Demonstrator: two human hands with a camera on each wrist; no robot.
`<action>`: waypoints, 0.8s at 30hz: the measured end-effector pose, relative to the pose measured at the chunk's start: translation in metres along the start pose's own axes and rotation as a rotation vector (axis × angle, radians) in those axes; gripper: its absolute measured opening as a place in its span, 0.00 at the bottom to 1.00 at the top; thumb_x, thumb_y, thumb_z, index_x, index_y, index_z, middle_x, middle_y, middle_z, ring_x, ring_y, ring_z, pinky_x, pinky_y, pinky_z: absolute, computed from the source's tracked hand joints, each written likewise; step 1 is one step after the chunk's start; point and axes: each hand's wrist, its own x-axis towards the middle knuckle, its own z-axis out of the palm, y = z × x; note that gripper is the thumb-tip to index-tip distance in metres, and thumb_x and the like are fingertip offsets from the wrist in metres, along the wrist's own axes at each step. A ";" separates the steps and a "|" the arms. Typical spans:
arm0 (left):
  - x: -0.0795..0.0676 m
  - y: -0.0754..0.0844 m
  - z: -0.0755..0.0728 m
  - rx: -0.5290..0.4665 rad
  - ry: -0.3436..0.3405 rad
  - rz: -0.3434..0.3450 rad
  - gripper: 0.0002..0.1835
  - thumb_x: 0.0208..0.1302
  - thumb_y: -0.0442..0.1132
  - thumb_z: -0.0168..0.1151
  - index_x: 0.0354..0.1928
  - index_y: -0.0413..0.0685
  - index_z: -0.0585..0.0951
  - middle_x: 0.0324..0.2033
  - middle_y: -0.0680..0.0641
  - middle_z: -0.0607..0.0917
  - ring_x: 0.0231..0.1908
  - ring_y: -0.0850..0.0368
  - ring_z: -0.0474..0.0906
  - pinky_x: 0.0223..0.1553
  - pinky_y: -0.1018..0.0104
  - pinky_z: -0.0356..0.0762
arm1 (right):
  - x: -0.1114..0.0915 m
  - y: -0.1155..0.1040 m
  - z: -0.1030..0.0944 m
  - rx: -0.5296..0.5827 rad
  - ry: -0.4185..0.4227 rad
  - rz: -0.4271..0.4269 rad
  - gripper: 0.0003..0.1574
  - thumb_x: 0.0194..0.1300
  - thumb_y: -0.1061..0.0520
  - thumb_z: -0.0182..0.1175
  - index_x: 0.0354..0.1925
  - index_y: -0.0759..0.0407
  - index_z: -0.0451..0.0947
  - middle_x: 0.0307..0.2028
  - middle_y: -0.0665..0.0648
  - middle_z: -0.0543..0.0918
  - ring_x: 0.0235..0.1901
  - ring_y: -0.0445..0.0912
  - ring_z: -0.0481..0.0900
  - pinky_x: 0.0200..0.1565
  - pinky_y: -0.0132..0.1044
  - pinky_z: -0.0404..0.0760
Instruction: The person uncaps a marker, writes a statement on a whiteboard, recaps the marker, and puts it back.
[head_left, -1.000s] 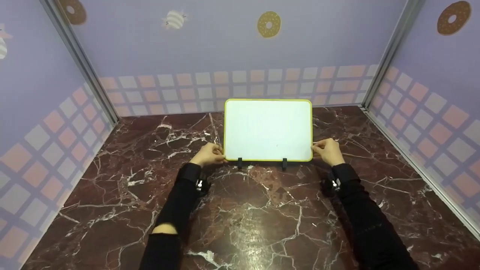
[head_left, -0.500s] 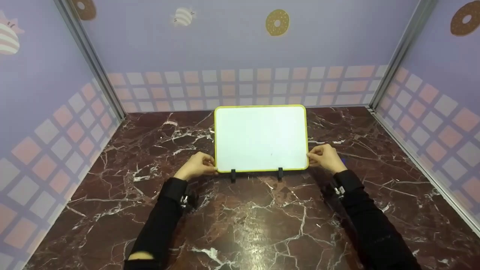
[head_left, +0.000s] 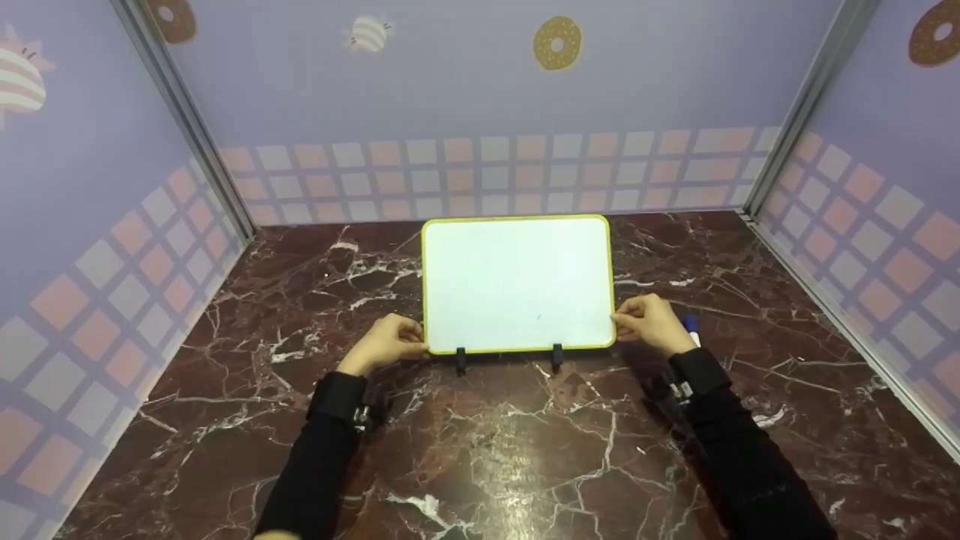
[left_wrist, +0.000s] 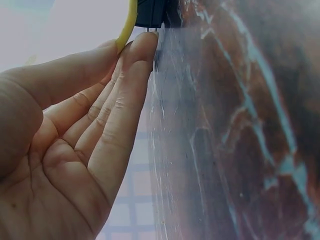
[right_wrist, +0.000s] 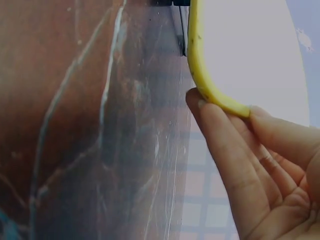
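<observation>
A small whiteboard (head_left: 517, 285) with a yellow frame stands upright, leaning slightly back, on two black feet (head_left: 556, 358). At its lower left corner my left hand (head_left: 386, 341) pinches the frame between thumb and fingers. The left wrist view shows the thumb (left_wrist: 75, 72) on the white face and the other fingers behind and under the corner. My right hand (head_left: 651, 324) pinches the right edge near the bottom corner. In the right wrist view the yellow rim (right_wrist: 205, 82) curves between thumb and fingertips.
A marker with a blue cap (head_left: 690, 323) lies on the table just beyond my right hand, partly hidden by it. The dark red marble tabletop (head_left: 525, 465) is bounded by lilac panels (head_left: 450, 90) at the back and sides, with metal corner posts.
Both hands have brought the whiteboard nearer to me and a little left, and it is turned slightly. The blue-capped marker has come into sight beside my right hand. The head view shifted slightly.
</observation>
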 end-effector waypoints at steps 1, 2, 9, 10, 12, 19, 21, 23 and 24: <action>0.000 0.000 0.000 0.035 0.013 0.006 0.09 0.62 0.30 0.67 0.40 0.27 0.83 0.35 0.34 0.87 0.35 0.49 0.86 0.38 0.65 0.84 | 0.000 0.000 0.000 -0.001 0.000 -0.002 0.12 0.70 0.66 0.58 0.38 0.79 0.79 0.33 0.72 0.87 0.29 0.46 0.88 0.36 0.42 0.88; 0.000 0.000 0.000 0.067 0.027 0.008 0.09 0.62 0.31 0.67 0.40 0.29 0.84 0.35 0.35 0.87 0.35 0.50 0.85 0.38 0.65 0.83 | 0.000 -0.001 0.000 -0.006 0.003 -0.002 0.12 0.70 0.66 0.59 0.38 0.79 0.79 0.33 0.73 0.86 0.29 0.47 0.88 0.36 0.42 0.88; -0.003 0.006 -0.003 0.131 0.049 0.008 0.11 0.62 0.34 0.69 0.44 0.34 0.86 0.41 0.36 0.88 0.41 0.45 0.85 0.42 0.57 0.84 | -0.003 -0.006 -0.003 -0.122 0.042 -0.039 0.12 0.69 0.65 0.60 0.41 0.77 0.82 0.36 0.74 0.87 0.32 0.58 0.89 0.36 0.46 0.88; -0.004 0.007 -0.004 0.144 0.057 0.006 0.12 0.62 0.35 0.69 0.44 0.35 0.86 0.41 0.36 0.88 0.42 0.44 0.86 0.43 0.56 0.84 | -0.004 -0.008 -0.005 -0.151 0.055 -0.050 0.12 0.68 0.65 0.60 0.42 0.77 0.82 0.36 0.74 0.87 0.33 0.59 0.89 0.36 0.45 0.88; -0.006 0.010 -0.008 0.181 0.087 0.001 0.12 0.62 0.35 0.69 0.46 0.36 0.86 0.43 0.36 0.88 0.43 0.43 0.85 0.45 0.54 0.83 | -0.007 -0.012 -0.011 -0.222 0.098 -0.079 0.11 0.67 0.65 0.62 0.42 0.75 0.83 0.36 0.73 0.87 0.32 0.60 0.88 0.35 0.46 0.88; -0.013 0.020 -0.017 0.380 0.298 -0.012 0.21 0.67 0.37 0.63 0.59 0.34 0.79 0.55 0.32 0.81 0.57 0.36 0.77 0.60 0.45 0.74 | -0.023 -0.019 -0.042 -0.471 0.273 -0.091 0.10 0.60 0.65 0.68 0.39 0.72 0.84 0.36 0.71 0.87 0.35 0.63 0.85 0.42 0.57 0.82; -0.013 0.019 -0.018 0.459 0.372 -0.011 0.27 0.68 0.39 0.62 0.66 0.35 0.73 0.63 0.31 0.75 0.64 0.35 0.70 0.65 0.42 0.69 | -0.028 -0.018 -0.050 -0.529 0.291 -0.021 0.11 0.60 0.63 0.68 0.38 0.72 0.84 0.37 0.72 0.86 0.37 0.66 0.84 0.41 0.60 0.80; -0.013 0.017 -0.018 0.523 0.435 -0.008 0.33 0.69 0.41 0.61 0.72 0.37 0.65 0.71 0.32 0.65 0.71 0.35 0.60 0.70 0.40 0.62 | -0.033 -0.015 -0.057 -0.589 0.298 0.063 0.13 0.59 0.61 0.69 0.37 0.71 0.84 0.38 0.73 0.85 0.37 0.68 0.82 0.40 0.61 0.79; -0.013 0.016 -0.019 0.547 0.456 -0.015 0.36 0.70 0.43 0.61 0.75 0.39 0.60 0.74 0.34 0.59 0.74 0.35 0.54 0.73 0.40 0.56 | -0.035 -0.013 -0.060 -0.616 0.297 0.102 0.14 0.59 0.60 0.70 0.37 0.71 0.84 0.38 0.74 0.84 0.37 0.69 0.82 0.39 0.62 0.80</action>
